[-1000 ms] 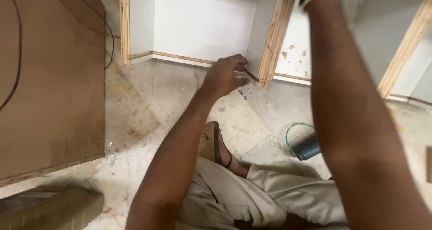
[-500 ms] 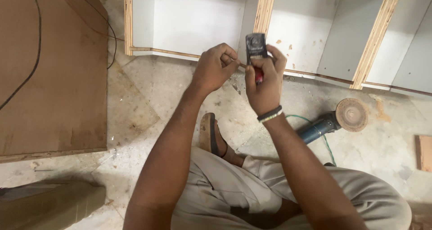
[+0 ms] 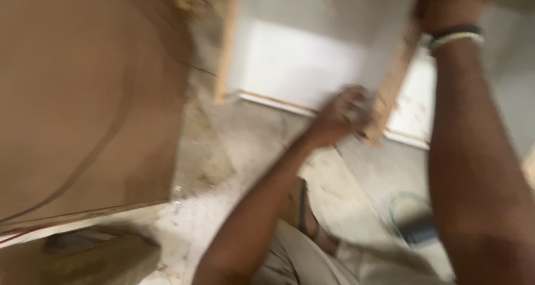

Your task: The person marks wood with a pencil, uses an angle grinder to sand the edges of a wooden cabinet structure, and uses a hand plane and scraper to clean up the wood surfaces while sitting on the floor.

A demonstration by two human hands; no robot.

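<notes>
The whole view is motion-blurred. My left hand [image 3: 341, 115] reaches forward with its fingers pinched together against the lower end of a plywood divider edge [image 3: 393, 90] of a white cabinet carcass [image 3: 304, 62]. A thin nail-like piece between the fingers is lost in the blur. My right arm is raised on the right. Only the wrist with its dark and light band [image 3: 457, 35] and the base of my right hand [image 3: 443, 3] show before the top edge cuts them off, and whatever it holds is hidden.
A large brown board [image 3: 83, 95] lies on the left with a thin cable across it. A blue power tool with a green cord [image 3: 415, 223] rests on the dusty stone floor [image 3: 223, 179] at lower right. My sandalled foot [image 3: 304, 212] and beige trousers are below.
Half a second ago my right hand held a hammer beside my left hand. The right arm has now swung up out of the top of the view. The left hand stays at the divider.
</notes>
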